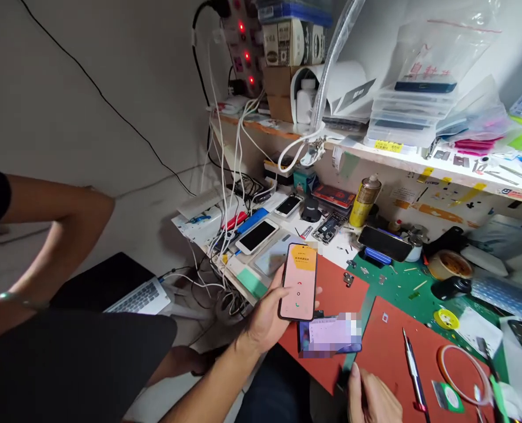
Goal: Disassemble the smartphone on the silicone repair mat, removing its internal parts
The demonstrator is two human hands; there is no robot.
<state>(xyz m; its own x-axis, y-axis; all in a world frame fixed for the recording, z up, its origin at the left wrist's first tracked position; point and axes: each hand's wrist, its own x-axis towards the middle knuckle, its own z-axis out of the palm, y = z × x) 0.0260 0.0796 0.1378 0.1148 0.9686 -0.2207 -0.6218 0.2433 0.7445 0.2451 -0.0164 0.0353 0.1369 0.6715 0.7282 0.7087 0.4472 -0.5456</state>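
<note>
Two hands of the wearer show, one left hand (265, 320) and one right hand (373, 399). There is one lit phone (297, 270) in the left grip, and one purple-screened device (329, 333) near it. Two white-framed phones (257, 237) lie to the left, and one dark phone (385, 242) leans at the right. Also counted: two red mats (391, 341), one spray can (363, 202), one pen-shaped tool (412, 364), one laptop (140, 296), one white bottle (305, 103), three red lights (247, 56).

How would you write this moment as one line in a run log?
left hand: holds lit phone | right hand: curled, grip unclear | pen-shaped tool: on red mat
</note>
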